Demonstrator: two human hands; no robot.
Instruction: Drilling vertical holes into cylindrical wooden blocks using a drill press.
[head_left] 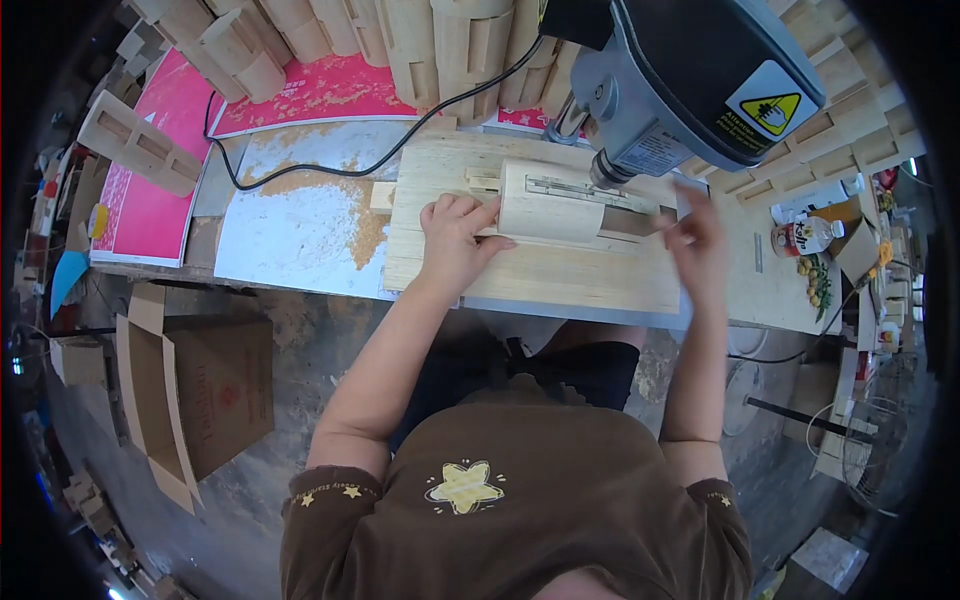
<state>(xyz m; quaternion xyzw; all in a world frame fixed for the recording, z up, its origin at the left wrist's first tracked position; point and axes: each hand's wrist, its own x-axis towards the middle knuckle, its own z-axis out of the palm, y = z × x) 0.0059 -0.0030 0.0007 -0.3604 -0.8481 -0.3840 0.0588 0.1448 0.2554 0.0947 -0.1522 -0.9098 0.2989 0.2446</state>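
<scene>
Head view: where's the pale wooden slotted cylinder [545, 215]?
– On the flat, light wooden board [560, 268], beneath the grey-and-black drilling machine [650, 85].
– And the fingers?
– Left hand [459, 228]: thumb and forefinger spread, against its left end. Right hand [697, 240]: blurred near the right end; how open, or holding what, I can't tell.

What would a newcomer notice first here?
Probably the black and grey machine at the upper right, with its yellow warning triangle. Next, the left hand at a pale wooden cylinder's left end below, the blurred right hand near its right end.
</scene>
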